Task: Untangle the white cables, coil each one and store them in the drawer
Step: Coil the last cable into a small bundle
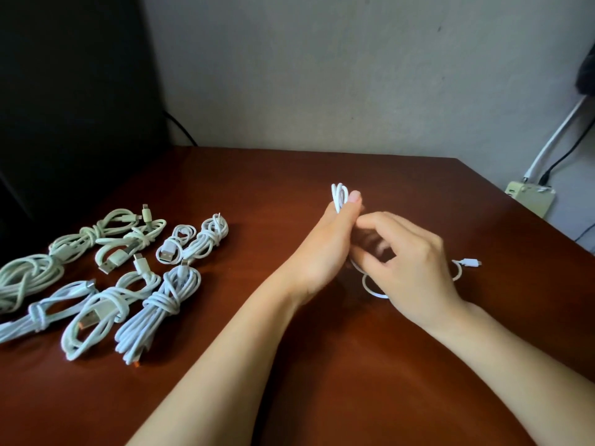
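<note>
Along the left edge of the worktop (257,175), in front of a black panel (74,91), lay the coiled cables (106,275), each wound into a bundle and knotted round its own middle, some pale green and some white, set close together in two loose rows with their plugs sticking out. Right of them, past a stretch of bare brown wood, the left hand (325,249) was raised just above the surface with its fingers clenched round several loops of the white cable (339,194). The tops of those loops stood up beside the thumb tip. Pressed against it was the right hand (409,262), its fingers curled in toward the left palm at the spot where the strand left the bundle. Blur and shadow there hid whether they actually pinched it, so I cannot tell. From under the right hand the loose end of the same cable curved in an open loop on the wood and ended in a small connector (470,262) lying flat, further right. Beyond the worktop's right corner, a cream power strip (531,196) sat by the wall (322,75) with a white and a black lead plugged in.
</note>
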Available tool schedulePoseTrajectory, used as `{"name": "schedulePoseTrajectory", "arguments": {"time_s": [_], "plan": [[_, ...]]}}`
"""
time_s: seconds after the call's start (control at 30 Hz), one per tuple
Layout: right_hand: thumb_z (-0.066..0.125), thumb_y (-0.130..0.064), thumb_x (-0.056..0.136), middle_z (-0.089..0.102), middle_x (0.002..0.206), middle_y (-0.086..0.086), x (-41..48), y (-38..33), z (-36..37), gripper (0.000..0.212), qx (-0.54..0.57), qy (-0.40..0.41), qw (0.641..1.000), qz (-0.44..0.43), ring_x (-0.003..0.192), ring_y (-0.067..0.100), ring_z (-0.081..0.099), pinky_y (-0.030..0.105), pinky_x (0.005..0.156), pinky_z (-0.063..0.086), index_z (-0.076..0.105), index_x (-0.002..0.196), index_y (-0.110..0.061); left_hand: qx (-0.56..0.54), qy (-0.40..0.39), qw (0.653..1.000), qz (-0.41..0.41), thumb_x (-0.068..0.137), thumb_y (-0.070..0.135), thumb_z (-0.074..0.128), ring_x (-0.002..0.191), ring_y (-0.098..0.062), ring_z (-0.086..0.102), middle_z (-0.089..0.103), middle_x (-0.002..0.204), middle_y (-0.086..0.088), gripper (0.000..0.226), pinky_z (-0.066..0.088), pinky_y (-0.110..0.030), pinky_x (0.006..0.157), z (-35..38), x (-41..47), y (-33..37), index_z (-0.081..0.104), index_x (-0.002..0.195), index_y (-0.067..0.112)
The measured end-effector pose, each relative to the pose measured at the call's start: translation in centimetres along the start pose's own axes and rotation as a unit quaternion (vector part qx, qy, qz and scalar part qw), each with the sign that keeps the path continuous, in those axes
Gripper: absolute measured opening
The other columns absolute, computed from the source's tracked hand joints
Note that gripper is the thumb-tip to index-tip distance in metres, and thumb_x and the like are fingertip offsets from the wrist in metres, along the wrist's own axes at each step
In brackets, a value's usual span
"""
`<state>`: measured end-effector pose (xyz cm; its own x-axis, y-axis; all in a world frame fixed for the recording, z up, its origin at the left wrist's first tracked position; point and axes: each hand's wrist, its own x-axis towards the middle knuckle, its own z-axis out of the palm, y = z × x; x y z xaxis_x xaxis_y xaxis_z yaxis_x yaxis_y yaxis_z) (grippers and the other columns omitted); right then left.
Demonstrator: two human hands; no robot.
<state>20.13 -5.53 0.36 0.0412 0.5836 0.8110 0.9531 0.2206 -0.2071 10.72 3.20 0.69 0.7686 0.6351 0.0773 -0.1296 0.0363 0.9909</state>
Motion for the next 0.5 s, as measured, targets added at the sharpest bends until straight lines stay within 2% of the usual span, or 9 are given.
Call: {"name": "schedulePoseTrajectory", "arguments": {"time_s": [0.1,0.17,0.27,0.37,0.5], "plan": [[0.074,-0.018,0.078,0.049,0.090,-0.016,0.1,0.0,0.0,0.026,0.011,-0.069,0.997,0.021,0.066,-0.010,0.048,0.000,0.061,0.037,0.061,0.101,-0.016,-0.026,0.048,0.998,0.011,0.065,0.074,0.050,0.087,-0.022,0.058,0.061,0.081,0.002,0.049,0.043,-0.046,0.091,-0.3,0.1,0.1,0.064,0.089,0.034],[0.072,-0.031,0.079,0.047,0.088,-0.020,0.1,-0.2,0.0,0.028,0.008,-0.105,0.993,0.045,0.066,-0.003,0.052,0.009,0.057,0.043,0.055,0.100,-0.023,-0.019,0.074,0.997,0.026,0.078,0.070,0.045,0.081,-0.029,0.059,0.057,0.080,-0.004,0.045,0.048,-0.047,0.083,-0.6,0.1,0.3,0.063,0.091,0.031],[0.059,-0.047,0.081,0.053,0.084,-0.016,0.2,0.0,0.0,0.026,0.007,-0.126,0.989,0.078,0.074,0.006,0.053,0.025,0.060,0.048,0.055,0.094,-0.024,-0.038,0.104,0.992,0.066,0.100,0.049,0.034,0.057,-0.011,0.043,0.040,0.068,0.003,0.039,0.038,-0.029,0.059,-1.4,0.4,0.6,0.057,0.097,0.018],[0.054,-0.052,0.083,0.059,0.082,-0.014,0.3,0.4,-0.2,0.029,0.040,-0.160,0.978,0.128,0.077,0.009,0.056,0.029,0.063,0.049,0.061,0.089,-0.024,-0.104,0.099,0.986,0.081,0.102,0.043,0.029,0.051,-0.008,0.035,0.036,0.064,0.004,0.041,0.031,-0.024,0.054,-2.0,0.5,1.2,0.056,0.094,0.013],[0.058,-0.045,0.090,0.063,0.071,-0.009,0.4,0.6,-0.2,0.016,0.103,-0.177,0.961,0.186,0.066,0.009,0.061,0.030,0.060,0.049,0.061,0.083,-0.031,-0.215,0.092,0.970,0.068,0.102,0.045,0.025,0.046,-0.008,0.032,0.034,0.061,0.003,0.045,0.033,-0.021,0.048,-2.2,0.4,2.0,0.054,0.096,0.011]]}}
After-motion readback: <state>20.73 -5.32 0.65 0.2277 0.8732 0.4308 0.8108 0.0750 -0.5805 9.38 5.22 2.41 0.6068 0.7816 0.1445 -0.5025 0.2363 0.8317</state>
